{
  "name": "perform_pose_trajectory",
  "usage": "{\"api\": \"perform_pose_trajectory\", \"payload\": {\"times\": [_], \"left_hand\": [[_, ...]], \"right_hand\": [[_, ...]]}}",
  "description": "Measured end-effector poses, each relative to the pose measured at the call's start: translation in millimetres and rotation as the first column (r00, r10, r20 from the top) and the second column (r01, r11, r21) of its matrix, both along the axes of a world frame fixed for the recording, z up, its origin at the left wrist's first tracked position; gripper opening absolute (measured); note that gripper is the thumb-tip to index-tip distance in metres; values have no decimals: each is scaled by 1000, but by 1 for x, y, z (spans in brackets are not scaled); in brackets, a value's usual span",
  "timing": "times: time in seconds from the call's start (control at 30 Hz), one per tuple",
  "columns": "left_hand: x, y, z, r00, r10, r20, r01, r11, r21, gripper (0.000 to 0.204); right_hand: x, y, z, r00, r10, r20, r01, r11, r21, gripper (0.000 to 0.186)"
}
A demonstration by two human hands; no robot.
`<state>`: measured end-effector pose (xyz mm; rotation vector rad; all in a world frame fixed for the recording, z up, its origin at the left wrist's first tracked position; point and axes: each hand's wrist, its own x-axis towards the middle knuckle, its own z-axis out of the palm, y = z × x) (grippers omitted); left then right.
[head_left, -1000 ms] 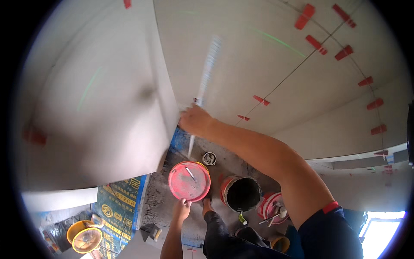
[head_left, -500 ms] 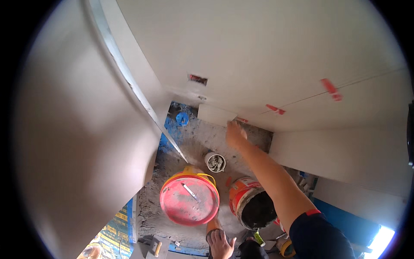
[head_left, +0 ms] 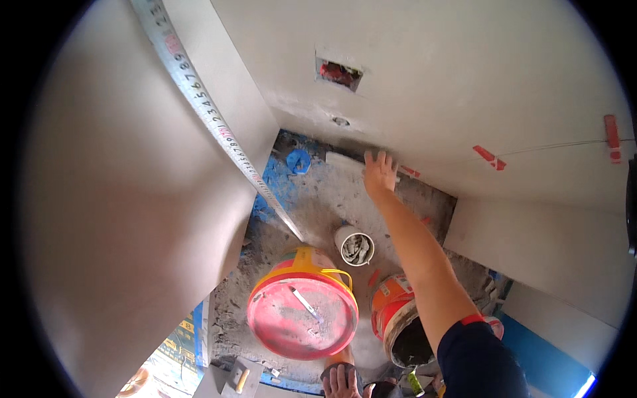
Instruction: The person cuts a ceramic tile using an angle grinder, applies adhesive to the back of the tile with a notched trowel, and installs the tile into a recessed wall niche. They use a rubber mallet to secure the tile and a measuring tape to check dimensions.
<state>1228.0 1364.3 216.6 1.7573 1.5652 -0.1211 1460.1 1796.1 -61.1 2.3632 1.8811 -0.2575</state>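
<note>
My right hand (head_left: 379, 174) reaches to the foot of the far wall, its fingers hooked over a narrow white tile strip (head_left: 343, 162). A dark gap shows between the strip and the wall. The thumb's grip is hidden. My left hand (head_left: 342, 382) lies at the lower edge with spread fingers, seemingly resting on my leg, and holds nothing. Between the hands stands a yellow bucket with a dusty red lid (head_left: 279, 325); a pen-like marker (head_left: 305, 304) lies on it. A small white tub (head_left: 357, 248) with grey scraps stands on the floor below my right forearm.
A tape measure blade (head_left: 219, 126) slants along the left wall panel to the floor. An orange bucket (head_left: 393, 298) of dark contents stands beneath my right arm. Red clips (head_left: 490, 158) stick out of the wall joint. A blue ring (head_left: 298, 161) and a trowel (head_left: 240, 378) lie on the floor.
The tile strip, earlier upright against the wall, now shows a gap behind it. My right hand has shifted over its edge with fingers extended. My view has moved, and the left hand sits lower.
</note>
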Motion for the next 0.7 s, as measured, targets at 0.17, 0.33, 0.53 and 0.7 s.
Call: {"api": "perform_pose_trajectory", "payload": {"times": [0.17,0.33,0.53,0.7], "left_hand": [[1,-10,1,1000,-16,-11,16,1000,10,72],[7,-43,4,998,7,-62,-11,998,-56,73],[13,-101,-17,1000,-25,-11,26,998,65,63],[64,-102,-37,219,873,436,-269,483,-833,62]], "right_hand": [[22,-41,-9,999,18,-48,-33,943,-332,23],[44,-162,112,971,-21,-236,-8,993,-121,27],[62,-346,338,836,215,-505,-112,967,228,53],[65,-491,447,607,444,-659,-310,896,318,53]]}}
